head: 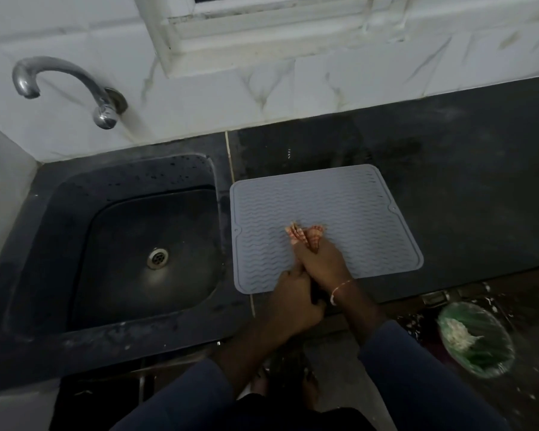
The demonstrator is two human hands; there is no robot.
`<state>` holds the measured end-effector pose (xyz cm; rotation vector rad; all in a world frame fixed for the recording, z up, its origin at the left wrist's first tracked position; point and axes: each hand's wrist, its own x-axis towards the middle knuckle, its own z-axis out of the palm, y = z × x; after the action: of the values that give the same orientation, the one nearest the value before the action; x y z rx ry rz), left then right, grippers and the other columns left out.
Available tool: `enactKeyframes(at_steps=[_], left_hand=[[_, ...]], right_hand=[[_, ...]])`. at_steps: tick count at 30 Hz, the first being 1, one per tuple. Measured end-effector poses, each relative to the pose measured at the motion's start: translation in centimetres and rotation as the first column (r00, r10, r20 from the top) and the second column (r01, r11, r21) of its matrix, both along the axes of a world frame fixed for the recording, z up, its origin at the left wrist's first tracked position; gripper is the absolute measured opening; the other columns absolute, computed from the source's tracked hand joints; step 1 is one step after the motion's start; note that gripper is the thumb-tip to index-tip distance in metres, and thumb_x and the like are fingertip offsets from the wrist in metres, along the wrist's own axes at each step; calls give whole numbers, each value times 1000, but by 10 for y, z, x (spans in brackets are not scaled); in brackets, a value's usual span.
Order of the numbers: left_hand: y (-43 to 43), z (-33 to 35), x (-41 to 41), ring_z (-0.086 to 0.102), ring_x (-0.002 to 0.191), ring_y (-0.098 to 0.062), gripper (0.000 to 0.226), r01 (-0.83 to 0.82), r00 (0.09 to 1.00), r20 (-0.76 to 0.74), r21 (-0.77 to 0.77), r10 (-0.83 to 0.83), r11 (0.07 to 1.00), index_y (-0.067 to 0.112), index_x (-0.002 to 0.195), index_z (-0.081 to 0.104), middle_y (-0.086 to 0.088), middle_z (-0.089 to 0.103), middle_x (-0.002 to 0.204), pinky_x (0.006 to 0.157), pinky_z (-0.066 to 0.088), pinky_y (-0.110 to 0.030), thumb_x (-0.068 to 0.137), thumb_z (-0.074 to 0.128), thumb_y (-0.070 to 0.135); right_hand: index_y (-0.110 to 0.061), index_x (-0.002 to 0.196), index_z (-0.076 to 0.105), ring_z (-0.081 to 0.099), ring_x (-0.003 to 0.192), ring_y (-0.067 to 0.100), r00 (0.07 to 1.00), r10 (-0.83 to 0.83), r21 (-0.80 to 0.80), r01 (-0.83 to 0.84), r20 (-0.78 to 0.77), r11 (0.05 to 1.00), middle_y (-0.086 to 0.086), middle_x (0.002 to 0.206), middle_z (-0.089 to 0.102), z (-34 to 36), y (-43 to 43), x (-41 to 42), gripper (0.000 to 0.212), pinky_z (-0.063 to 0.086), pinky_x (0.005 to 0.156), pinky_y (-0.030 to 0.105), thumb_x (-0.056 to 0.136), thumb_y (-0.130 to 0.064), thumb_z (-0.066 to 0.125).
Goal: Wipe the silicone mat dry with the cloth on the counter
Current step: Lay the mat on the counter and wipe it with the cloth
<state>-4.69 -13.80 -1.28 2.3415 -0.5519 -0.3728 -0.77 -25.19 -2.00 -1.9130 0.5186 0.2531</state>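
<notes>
A grey silicone mat (pixel 339 206) with a wavy ribbed surface lies flat on the dark counter, just right of the sink. A small orange-and-white patterned cloth (pixel 305 234) is bunched up near the mat's middle front. My right hand (pixel 322 264) is closed around the cloth and presses it onto the mat. My left hand (pixel 293 303) rests at the mat's front edge, touching the right hand's wrist side; whether it grips part of the cloth or the mat's edge is hidden.
A dark sink (pixel 143 244) with a metal drain sits to the left under a chrome tap (pixel 63 85). The black counter (pixel 464 169) extends right. A green-lined bin (pixel 476 343) stands on the floor at lower right. A tiled wall runs behind.
</notes>
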Motion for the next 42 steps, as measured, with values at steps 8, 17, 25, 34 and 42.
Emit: enactKeyframes(at_steps=[8, 17, 25, 34, 42], left_hand=[[37, -1, 15, 66, 90, -11, 30, 109, 988, -70, -315, -138, 943, 19, 104, 73, 1, 71, 102, 81, 54, -37, 84, 56, 31], [48, -50, 77, 49, 128, -29, 50, -267, 958, 39, -234, 284, 935, 1, 135, 52, -17, 54, 137, 111, 28, -27, 92, 34, 19], [32, -73, 72, 40, 136, -33, 64, -223, 931, 297, 1, 213, 975, 5, 142, 44, -18, 45, 146, 114, 27, -48, 96, 27, 47], [27, -74, 70, 32, 141, -33, 62, -211, 924, 363, 218, 121, 953, 10, 142, 46, -18, 40, 149, 116, 18, -53, 95, 26, 46], [-5, -72, 84, 43, 133, -35, 53, -288, 897, 370, 78, 241, 954, 3, 133, 53, -20, 48, 141, 113, 24, -56, 97, 28, 31]], right_hand=[[-28, 142, 49, 39, 139, 17, 982, 186, -231, -189, -35, 954, -5, 152, 40, 0, -1, 16, 62, 31, 115, 29, 87, -56, 56], [-10, 125, 48, 58, 108, 34, 958, 281, -623, -255, -58, 740, 14, 126, 51, -4, 36, -5, 40, 46, 85, 41, 98, -39, 48], [-33, 131, 46, 64, 102, 29, 978, 198, -690, -186, -63, 700, 4, 118, 59, -18, -34, -20, 46, 51, 85, 43, 98, -61, 31], [-28, 119, 51, 62, 108, 34, 983, -180, -684, 112, -29, 721, 12, 118, 63, 9, -158, -7, 37, 44, 90, 40, 98, -55, 40], [-32, 127, 49, 65, 103, 28, 941, 338, -602, -283, -24, 747, 3, 112, 68, -9, -28, -28, 40, 51, 85, 39, 96, -56, 41]])
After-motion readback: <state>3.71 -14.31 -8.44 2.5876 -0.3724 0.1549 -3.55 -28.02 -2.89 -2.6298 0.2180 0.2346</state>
